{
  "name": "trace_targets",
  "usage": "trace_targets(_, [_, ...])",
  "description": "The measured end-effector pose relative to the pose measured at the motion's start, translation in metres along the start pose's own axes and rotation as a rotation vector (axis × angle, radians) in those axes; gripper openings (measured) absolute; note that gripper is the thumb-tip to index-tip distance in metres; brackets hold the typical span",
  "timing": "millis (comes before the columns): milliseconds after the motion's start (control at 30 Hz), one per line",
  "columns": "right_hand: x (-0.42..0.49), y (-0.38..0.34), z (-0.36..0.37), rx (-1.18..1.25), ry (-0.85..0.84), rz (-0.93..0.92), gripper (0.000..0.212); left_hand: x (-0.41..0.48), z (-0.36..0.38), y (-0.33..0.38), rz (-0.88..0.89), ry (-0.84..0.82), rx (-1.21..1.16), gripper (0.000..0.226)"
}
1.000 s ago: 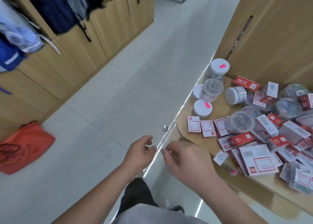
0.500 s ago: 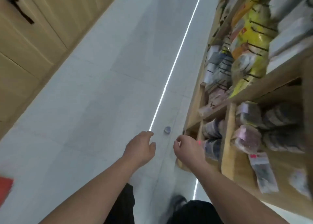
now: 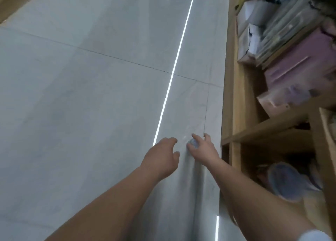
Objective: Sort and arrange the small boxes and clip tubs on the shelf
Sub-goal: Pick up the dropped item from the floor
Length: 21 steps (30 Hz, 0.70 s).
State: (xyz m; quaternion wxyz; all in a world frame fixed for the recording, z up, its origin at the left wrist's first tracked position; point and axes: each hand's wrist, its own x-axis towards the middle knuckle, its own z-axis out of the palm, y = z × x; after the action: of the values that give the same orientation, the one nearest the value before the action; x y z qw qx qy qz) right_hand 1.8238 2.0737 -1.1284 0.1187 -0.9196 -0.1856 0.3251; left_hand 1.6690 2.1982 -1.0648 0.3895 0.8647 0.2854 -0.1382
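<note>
Item 1. Right hand (image 3: 203,150): reaches down to the floor, fingers spread and bent. Thumb and forefinger form the grip, which stands round item 2. The view is blurred here, so I cannot tell whether the grip has closed on it or only brackets it.

Item 2. Small round clear tub with a bluish sheen (image 3: 193,142): lies on the floor inside the grip, between thumb and forefinger. Its contents and lid cannot be made out.

Item 3. Left hand (image 3: 161,158): just left of the grip and a little nearer the person. Palm down, fingers loosely bent, nothing held. It is apart from the tub.

Item 4. Pale grey tiled floor (image 3: 91,95): lies under both hands. A dark tile joint runs away from the grip along its far side.

Item 5. Thin bright white line of light on the floor (image 3: 174,67): starts just left of the grip, beyond the left hand, and runs far up and away.

Item 6. Light wooden shelf unit (image 3: 236,104): stands close to the right of the grip, its front edge at floor level.

Item 7. Round clear tub with a blue lid (image 3: 283,182): sits in a low compartment of the shelf unit, to the right of the grip and nearer the person. Blurred.

Item 8. Lilac flat packs (image 3: 300,64): stacked in a higher compartment, far right of the grip and beyond it.

Item 9. White wrapped packets (image 3: 254,13): beyond the lilac packs, farthest from the grip.

Item 10. White sleeve edge (image 3: 314,236): on the right arm, well back from the grip.
</note>
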Motion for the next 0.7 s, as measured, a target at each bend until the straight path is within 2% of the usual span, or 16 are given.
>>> trace_targets(100, [0.029, 0.016, 0.023, -0.058, -0.074, -0.011, 0.059, 0.011, 0.010, -0.019, -0.010, 0.011, -0.013, 0.052])
trace_targets(233, [0.030, 0.026, 0.027, -0.044, -0.046, -0.035, 0.037, -0.003, 0.000, -0.028, -0.039, 0.019, -0.034, 0.051])
trace_targets(333, [-0.012, 0.003, -0.003, 0.135, -0.070, -0.027, 0.042, -0.032, -0.027, -0.014, -0.042, 0.046, -0.075, 0.049])
trace_targets(467, [-0.135, -0.085, -0.107, 0.430, -0.089, -0.085, 0.052, -0.104, -0.097, 0.047, -0.006, 0.040, -0.216, 0.062])
trace_targets(567, [-0.249, -0.160, -0.217, 0.410, -0.057, -0.150, 0.046, -0.178, -0.179, 0.121, 0.147, 0.040, -0.273, 0.078])
trace_targets(700, [-0.401, -0.227, -0.358, 0.266, 0.075, -0.142, 0.031, -0.276, -0.293, 0.238, 0.270, 0.161, -0.249, 0.069])
